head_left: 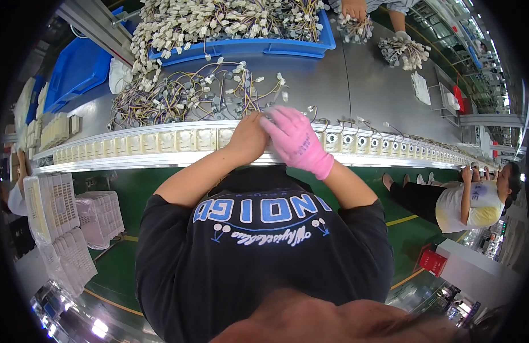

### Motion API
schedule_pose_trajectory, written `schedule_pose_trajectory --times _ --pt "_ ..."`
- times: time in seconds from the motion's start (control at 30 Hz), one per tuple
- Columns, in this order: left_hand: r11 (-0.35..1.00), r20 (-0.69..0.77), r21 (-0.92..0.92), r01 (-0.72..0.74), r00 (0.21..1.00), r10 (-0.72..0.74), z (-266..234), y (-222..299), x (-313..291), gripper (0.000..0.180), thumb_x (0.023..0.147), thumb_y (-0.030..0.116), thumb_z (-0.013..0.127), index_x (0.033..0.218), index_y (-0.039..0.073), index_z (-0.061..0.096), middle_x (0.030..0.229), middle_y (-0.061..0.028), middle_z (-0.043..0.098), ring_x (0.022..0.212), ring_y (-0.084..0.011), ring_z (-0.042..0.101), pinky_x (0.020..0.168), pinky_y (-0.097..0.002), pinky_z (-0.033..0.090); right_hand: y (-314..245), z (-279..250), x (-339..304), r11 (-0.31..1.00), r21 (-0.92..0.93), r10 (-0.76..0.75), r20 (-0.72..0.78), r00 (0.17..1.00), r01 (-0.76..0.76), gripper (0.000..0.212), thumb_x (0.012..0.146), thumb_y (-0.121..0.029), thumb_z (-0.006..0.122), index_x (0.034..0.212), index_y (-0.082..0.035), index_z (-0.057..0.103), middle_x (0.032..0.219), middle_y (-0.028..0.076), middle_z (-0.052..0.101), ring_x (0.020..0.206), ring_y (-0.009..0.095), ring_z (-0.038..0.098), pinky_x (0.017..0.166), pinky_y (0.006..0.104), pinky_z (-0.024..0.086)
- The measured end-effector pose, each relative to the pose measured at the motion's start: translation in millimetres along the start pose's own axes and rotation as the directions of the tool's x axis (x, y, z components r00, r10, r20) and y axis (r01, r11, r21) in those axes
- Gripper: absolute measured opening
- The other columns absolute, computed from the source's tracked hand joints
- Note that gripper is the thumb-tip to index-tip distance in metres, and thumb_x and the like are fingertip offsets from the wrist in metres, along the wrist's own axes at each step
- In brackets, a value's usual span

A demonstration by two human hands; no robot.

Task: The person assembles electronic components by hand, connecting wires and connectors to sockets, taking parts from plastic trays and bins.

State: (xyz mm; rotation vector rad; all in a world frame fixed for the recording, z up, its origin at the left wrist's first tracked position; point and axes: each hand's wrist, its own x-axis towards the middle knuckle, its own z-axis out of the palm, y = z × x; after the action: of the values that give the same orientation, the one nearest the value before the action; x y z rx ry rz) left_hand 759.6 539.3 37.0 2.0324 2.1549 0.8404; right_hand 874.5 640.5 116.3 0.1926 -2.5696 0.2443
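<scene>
My bare left hand (248, 137) is closed over a long row of cream plastic housings (184, 141) in a pale rail. Close against it, my right hand (297, 142) wears a pink glove, with its fingers bent together at the left hand's fingertips. Whatever the fingers hold is hidden. Housings left of my hands look pale inside, while those on the right (362, 141) have dark round centres, with wires along their far edge. Just beyond the rail lies a loose heap of small grey round parts with wires and white connectors (161, 100).
A blue tray (270, 47) heaped with wired parts stands at the back. Across the table, another person's hands (354, 10) hold bundles of them. At far left are an empty blue bin (78, 68) and stacked white crates (53, 206). Another person (476, 200) stands along the line at right.
</scene>
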Motion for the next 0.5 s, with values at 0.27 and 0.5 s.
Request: schedule_pose_trajectory --times 0.27,0.5 --pt "0.999 -0.069 -0.028 0.03 0.997 -0.032 -2.8 2.9 -7.8 0.009 0.073 0.009 0.059 0.078 0.001 0.058 0.083 -0.011 0.051 0.084 -0.0278 0.049 0.074 -0.037 0.041 18.8 6.3 -2.9 0.967 -0.088 0.22 0.767 0.603 -0.241 0.046 0.073 -0.014 0.054 0.115 -0.001 0.039 0.076 0.015 0.062 0.074 0.032 0.062 0.07 0.0433 0.044" --pt "0.986 -0.165 -0.139 0.091 0.98 -0.113 -3.0 5.5 -7.1 0.008 0.073 0.009 0.06 0.076 0.003 0.057 0.079 -0.0119 0.05 0.08 -0.0301 0.048 0.07 -0.0389 0.04 24.4 11.4 4.3 0.937 -0.123 0.29 0.796 0.531 -0.328 0.036 0.074 -0.016 0.055 0.104 0.002 0.049 0.079 0.018 0.062 0.079 0.033 0.062 0.072 0.0407 0.046"
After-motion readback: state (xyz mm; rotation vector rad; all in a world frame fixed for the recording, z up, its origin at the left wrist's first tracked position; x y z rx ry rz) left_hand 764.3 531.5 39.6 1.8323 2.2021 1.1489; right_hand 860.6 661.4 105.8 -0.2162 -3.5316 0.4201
